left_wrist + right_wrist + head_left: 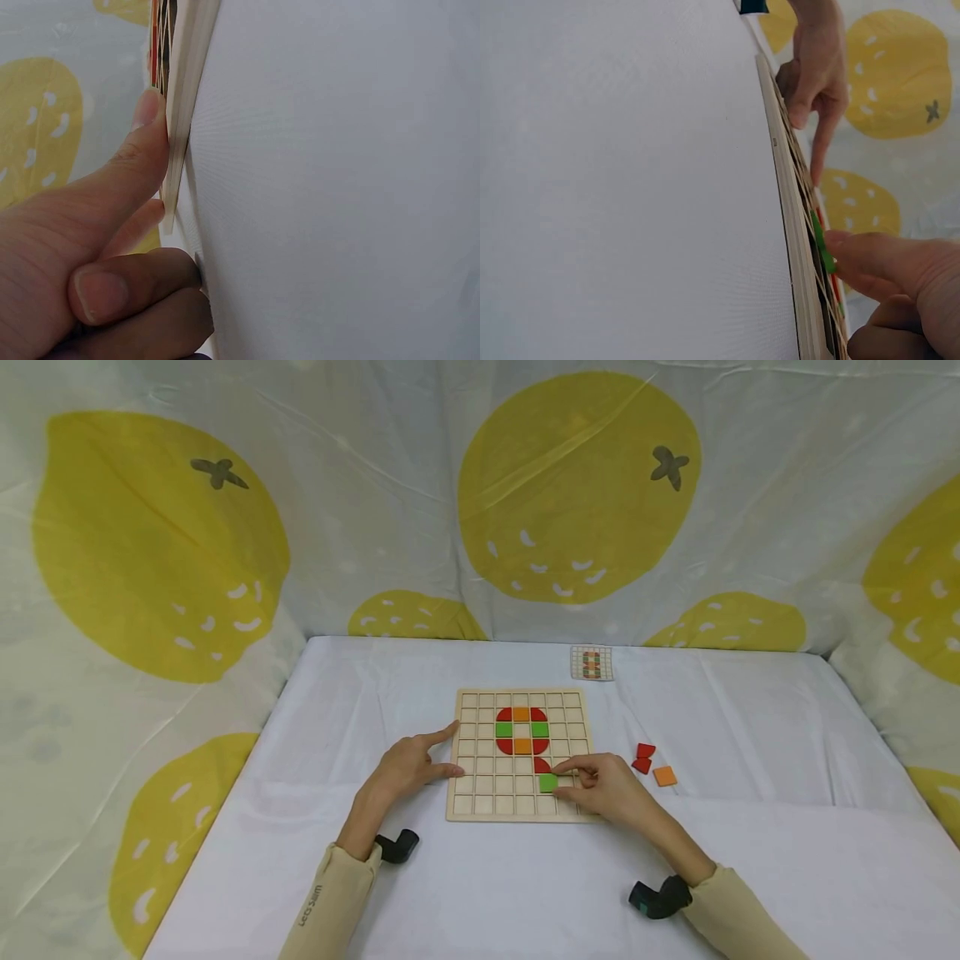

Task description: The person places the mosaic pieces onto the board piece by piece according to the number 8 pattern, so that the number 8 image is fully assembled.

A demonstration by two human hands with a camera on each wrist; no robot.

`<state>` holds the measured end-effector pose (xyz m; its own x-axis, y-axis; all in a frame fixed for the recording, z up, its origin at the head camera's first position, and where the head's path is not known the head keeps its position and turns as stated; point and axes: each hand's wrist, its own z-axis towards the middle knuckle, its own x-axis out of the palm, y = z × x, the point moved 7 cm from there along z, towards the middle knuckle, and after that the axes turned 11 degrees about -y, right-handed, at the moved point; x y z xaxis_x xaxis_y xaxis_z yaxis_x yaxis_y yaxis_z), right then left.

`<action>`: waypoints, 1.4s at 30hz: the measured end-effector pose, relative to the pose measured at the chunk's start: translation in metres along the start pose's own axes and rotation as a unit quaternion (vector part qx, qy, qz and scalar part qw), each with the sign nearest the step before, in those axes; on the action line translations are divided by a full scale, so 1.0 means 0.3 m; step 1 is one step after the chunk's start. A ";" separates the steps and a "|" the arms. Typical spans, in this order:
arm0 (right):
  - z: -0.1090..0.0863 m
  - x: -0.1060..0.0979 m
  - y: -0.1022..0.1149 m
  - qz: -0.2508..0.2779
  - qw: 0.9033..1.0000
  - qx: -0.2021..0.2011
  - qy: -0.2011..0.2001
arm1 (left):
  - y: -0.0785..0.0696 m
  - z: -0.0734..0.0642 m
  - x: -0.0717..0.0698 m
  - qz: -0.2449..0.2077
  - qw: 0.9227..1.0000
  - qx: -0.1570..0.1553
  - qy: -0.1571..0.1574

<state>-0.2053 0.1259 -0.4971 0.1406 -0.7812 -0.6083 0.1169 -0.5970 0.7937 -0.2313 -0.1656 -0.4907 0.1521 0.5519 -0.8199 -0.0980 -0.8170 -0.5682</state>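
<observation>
A wooden grid board (480, 785) lies on the table, with red, orange and green tiles forming a ring in its upper half. Against the board's left edge rest the thumb and index finger of my left hand (408, 766); its other fingers are curled, as the left wrist view shows. My right hand (607, 785) pinches a green square tile (548, 783) between thumb and index finger over the lower right cells. Just above that tile sits a red rounded tile (542, 766). The right wrist view shows the green tile (822, 244) tilted at the fingertips.
Right of the board lie two loose red tiles (645, 750) and an orange square tile (664, 776). A small pattern card (592, 662) lies beyond the board's far right corner. White cloth (510, 885) covers the table, and a lemon-printed curtain (405, 527) stands behind.
</observation>
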 end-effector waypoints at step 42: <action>-0.073 -0.199 -0.116 -0.027 0.995 0.020 -0.097 | 0.005 0.008 0.006 0.009 1.000 -0.006 -0.003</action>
<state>-0.1960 0.1973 -0.4885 -0.0582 -0.7666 -0.6395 0.0792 -0.6421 0.7625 -0.2334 -0.1655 -0.4933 0.1446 0.5377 -0.8307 -0.0887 -0.8291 -0.5521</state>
